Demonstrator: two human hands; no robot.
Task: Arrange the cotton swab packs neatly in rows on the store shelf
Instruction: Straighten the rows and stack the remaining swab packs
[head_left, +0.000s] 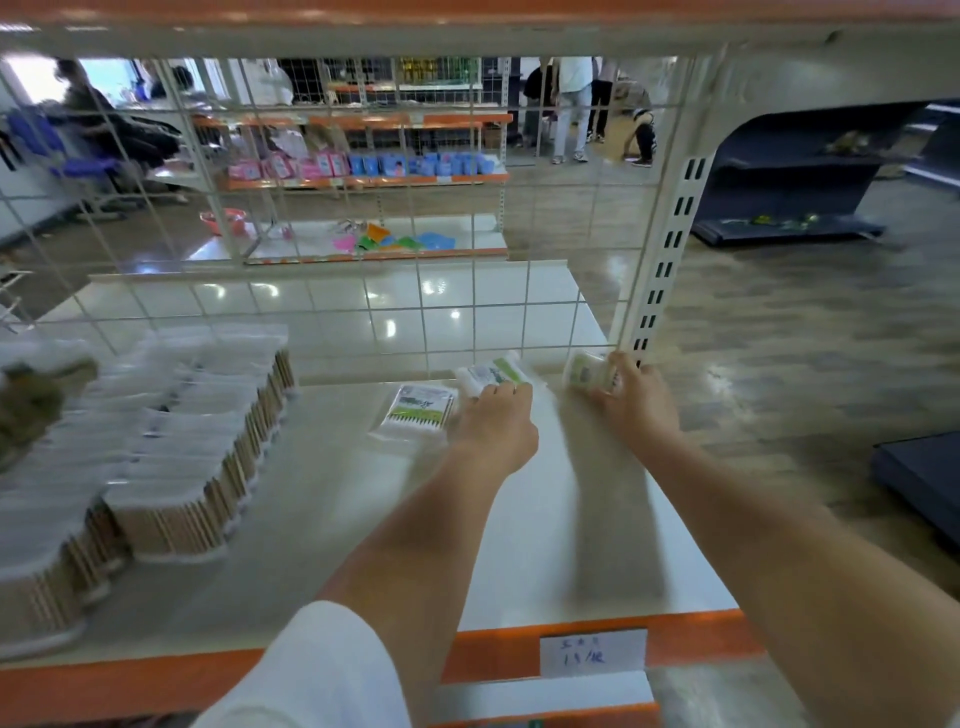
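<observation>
Faintly, "13" on price tag (592, 652)

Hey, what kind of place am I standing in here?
Most likely a retail store: white metal shelf with orange edge bearing a handwritten paper price tag, rows of clear-packed wooden-stick cotton swabs, and more stocked shelves behind.

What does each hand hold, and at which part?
The left hand holds one cotton swab pack at its near end. The right hand grips another pack at its right side.
</observation>
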